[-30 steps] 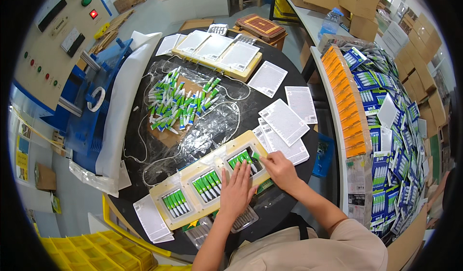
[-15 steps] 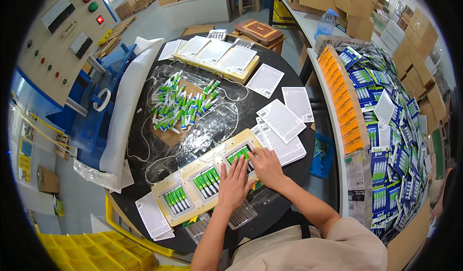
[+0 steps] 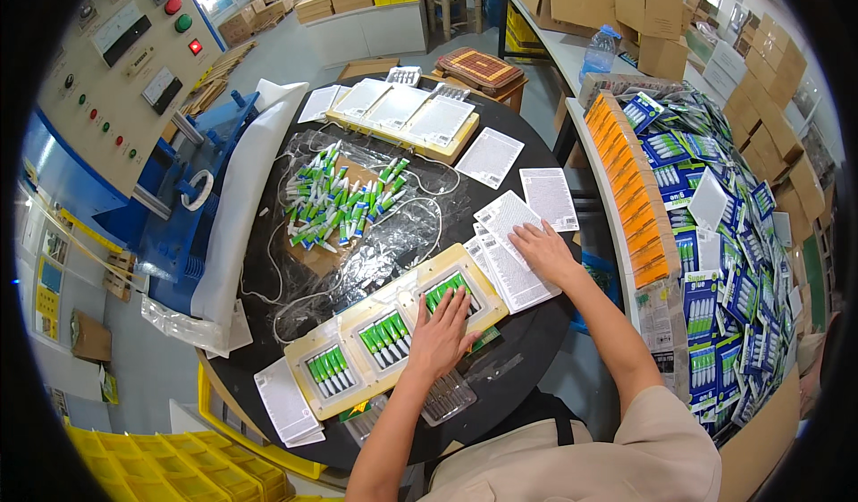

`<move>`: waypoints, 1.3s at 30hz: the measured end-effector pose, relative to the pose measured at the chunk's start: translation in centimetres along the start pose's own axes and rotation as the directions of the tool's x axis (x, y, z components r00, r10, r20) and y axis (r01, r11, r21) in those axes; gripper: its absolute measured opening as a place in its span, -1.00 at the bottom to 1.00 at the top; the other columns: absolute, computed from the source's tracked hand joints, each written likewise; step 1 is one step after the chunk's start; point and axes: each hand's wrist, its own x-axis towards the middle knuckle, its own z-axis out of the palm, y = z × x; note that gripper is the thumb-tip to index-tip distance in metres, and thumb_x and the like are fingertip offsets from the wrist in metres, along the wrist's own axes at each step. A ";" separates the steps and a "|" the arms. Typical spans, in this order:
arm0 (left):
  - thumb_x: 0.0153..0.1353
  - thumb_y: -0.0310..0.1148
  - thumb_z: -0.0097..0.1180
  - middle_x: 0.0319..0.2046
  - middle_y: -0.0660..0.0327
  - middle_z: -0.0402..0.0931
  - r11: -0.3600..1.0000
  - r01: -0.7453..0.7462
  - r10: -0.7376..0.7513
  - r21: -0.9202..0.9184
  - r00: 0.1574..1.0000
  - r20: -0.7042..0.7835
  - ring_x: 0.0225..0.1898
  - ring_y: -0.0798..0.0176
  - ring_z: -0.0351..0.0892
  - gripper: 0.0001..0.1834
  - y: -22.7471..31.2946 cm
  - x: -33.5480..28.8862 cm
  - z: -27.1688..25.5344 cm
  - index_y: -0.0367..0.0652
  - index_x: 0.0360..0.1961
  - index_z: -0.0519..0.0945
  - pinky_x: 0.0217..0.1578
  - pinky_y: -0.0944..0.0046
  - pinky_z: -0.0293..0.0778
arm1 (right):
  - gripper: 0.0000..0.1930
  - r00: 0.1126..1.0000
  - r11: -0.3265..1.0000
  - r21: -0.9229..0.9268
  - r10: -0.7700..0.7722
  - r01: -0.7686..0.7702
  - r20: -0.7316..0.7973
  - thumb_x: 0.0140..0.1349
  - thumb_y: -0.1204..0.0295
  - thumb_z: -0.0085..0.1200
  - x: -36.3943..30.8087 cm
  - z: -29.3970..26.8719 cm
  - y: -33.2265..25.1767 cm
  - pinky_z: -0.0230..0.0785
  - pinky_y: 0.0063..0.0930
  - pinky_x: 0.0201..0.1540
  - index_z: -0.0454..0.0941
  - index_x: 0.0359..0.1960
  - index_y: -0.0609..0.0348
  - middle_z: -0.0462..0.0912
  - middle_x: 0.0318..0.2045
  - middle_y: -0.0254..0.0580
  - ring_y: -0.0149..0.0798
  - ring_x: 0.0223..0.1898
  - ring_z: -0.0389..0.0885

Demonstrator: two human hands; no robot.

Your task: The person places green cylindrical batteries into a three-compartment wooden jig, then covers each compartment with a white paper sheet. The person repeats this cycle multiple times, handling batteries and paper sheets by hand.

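Note:
My left hand [image 3: 440, 334] lies flat, fingers stretched, over the right-hand window of a yellow frame [image 3: 344, 323]. Three windows in this frame hold rows of small green-and-white tubes [image 3: 384, 337]; my fingers cover part of the right row. Beyond the frame's right end, my right hand [image 3: 547, 252] rests with spread fingers on a printed white card [image 3: 514, 221], the upper one of a loose stack. Whether its fingertips grip the card's edge does not show. More tubes [image 3: 344, 203] lie in a heap on clear plastic and cardboard.
A second yellow frame [image 3: 465, 140], covered with white cards, stands at the table's far side. Clear plastic trays [image 3: 450, 399] lie near my body. To the left is a blue machine with a control panel [image 3: 125, 46]; to the right, a heap of blister packs [image 3: 706, 305].
My right hand has left the frame's right window and moved right onto the white cards. My left hand has stayed over the frame, shifting slightly right.

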 end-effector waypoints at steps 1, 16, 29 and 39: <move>0.48 0.18 -0.16 0.55 0.23 0.10 1.000 0.011 -0.011 -0.007 1.000 0.023 0.58 0.17 -0.01 -0.23 0.0 0.0 0.0 -0.10 0.51 0.22 0.53 -0.28 -0.26 | -0.48 1.000 1.000 -0.009 -0.014 0.014 0.001 0.29 0.49 0.05 -0.2 -0.1 0.1 0.09 0.11 0.49 0.45 0.33 0.04 0.43 0.37 -0.16 -0.10 0.44 0.33; 0.21 -0.31 0.34 0.23 0.09 0.52 0.876 0.381 -0.459 -0.296 0.847 -0.268 0.27 0.00 0.48 -0.46 3.9 -20.6 -5.8 -0.19 0.21 0.55 0.40 -0.17 0.16 | -0.60 0.972 0.982 0.128 -0.113 0.141 -0.205 0.29 0.54 0.00 -3.8 -7.8 -0.1 0.47 -0.27 0.26 0.52 0.18 0.25 0.62 0.19 0.00 -0.05 0.22 0.60; 0.15 -0.17 0.37 0.40 0.06 0.35 0.792 0.603 -0.597 0.096 0.797 -0.090 0.43 0.02 0.30 -0.23 -9.2 -33.4 -4.7 -0.21 0.35 0.40 0.46 -0.25 0.00 | -0.64 0.791 0.853 0.145 -0.383 0.501 -0.478 0.28 0.48 0.02 -8.6 -2.8 -14.6 0.46 -0.24 0.30 0.57 0.10 0.31 0.62 0.18 -0.01 -0.10 0.24 0.59; 0.11 -0.26 0.38 0.22 0.03 0.52 0.898 0.421 -0.421 0.131 0.907 -0.029 0.21 -0.04 0.52 -0.37 -13.4 -34.3 -4.2 -0.25 0.21 0.52 0.23 0.03 0.44 | -0.31 0.953 0.805 0.562 -0.012 0.188 -0.303 0.02 0.69 0.10 -7.7 -5.8 -9.5 0.19 -0.12 0.47 0.46 0.31 0.11 0.37 0.40 0.04 0.11 0.43 0.32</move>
